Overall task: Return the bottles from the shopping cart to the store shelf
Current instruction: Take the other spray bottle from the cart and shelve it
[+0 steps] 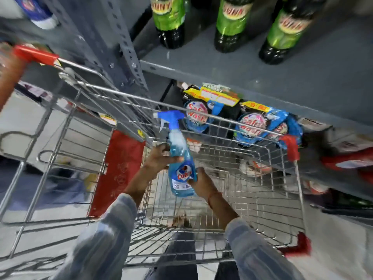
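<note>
A blue spray bottle (180,162) with a blue trigger head and a Colin label stands upright above the wire shopping cart (262,195). My left hand (159,158) wraps its neck and upper body from the left. My right hand (201,183) grips its lower body from the right. Both arms reach into the cart basket in pale striped sleeves. The grey store shelf (222,63) runs above and beyond the cart, with three dark bottles (169,21) with green labels standing on it.
Blue detergent packs (250,126) lie on the lower shelf behind the cart's far rim. A perforated grey upright (121,43) rises at the shelf's left end. A red panel (119,170) hangs on the cart's left side. A red cart handle (34,54) sits at far left.
</note>
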Demonstrator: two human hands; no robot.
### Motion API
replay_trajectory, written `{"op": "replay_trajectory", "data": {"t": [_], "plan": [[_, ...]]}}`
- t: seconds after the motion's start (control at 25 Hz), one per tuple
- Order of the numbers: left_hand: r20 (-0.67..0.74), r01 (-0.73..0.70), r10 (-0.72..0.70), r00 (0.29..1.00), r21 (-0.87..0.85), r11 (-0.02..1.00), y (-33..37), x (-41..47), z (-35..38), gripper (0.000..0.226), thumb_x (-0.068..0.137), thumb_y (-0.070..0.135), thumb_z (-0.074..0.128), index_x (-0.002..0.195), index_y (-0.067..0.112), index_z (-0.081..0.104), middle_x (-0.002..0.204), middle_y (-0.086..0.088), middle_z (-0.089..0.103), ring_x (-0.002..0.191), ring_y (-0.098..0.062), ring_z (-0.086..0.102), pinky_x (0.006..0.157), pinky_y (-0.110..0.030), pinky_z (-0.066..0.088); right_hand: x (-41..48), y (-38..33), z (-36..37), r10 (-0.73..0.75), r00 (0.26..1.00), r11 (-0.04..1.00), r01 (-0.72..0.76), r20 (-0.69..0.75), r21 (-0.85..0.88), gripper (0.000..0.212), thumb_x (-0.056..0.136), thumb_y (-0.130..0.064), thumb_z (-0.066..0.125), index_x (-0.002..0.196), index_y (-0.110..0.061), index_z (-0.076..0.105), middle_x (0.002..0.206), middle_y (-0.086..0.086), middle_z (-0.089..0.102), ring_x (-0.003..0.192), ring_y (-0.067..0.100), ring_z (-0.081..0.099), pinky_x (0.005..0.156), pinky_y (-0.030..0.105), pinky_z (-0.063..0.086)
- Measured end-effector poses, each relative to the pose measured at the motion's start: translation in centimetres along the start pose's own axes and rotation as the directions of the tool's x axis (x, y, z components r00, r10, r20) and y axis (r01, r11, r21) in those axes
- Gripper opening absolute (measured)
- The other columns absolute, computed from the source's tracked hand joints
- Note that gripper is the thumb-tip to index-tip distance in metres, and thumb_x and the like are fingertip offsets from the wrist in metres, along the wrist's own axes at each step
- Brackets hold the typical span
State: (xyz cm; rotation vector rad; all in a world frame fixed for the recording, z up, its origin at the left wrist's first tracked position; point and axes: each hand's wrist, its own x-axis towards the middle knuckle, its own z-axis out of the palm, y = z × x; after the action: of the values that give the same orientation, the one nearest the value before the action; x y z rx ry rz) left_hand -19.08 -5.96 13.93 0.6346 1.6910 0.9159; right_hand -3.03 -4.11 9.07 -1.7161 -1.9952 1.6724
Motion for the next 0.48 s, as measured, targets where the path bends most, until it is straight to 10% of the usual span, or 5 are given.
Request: {"op": "replay_trajectory", "data": {"t": [0.24,0.48], "plan": [[0.048,-0.343,0.339,0.939,0.095,0.935,14.2,-4.0,7.7,0.053,0.050,0.024,0.088,0.096,0.013,0.064,0.100,-0.016,0.072,0.089,-0.028,0.071,0.078,-0.041,0.059,-5.6,-3.6,-15.2,-0.237,0.943,0.965,0.257,-0.234,0.057,0.031,0.086,-0.016,0.058,0.110,0.000,0.047,0.110,0.026,0.063,0.101,0.037,0.060,0.069,0.028,0.035],[0.169,-0.561,0.548,0.819,0.039,0.827,27.1,-7.2,20.9,0.038,0.061,-0.003,0.081,0.079,0.024,0.061,0.063,0.020,0.072,0.065,0.006,0.066,0.060,-0.011,0.053,-10.8,-3.0,-32.3,-0.323,0.826,0.928,0.373,-0.462,0.018,0.031,0.085,-0.026,0.059,0.104,-0.004,0.047,0.106,0.023,0.066,0.099,0.036,0.062,0.076,0.036,0.046]]}}
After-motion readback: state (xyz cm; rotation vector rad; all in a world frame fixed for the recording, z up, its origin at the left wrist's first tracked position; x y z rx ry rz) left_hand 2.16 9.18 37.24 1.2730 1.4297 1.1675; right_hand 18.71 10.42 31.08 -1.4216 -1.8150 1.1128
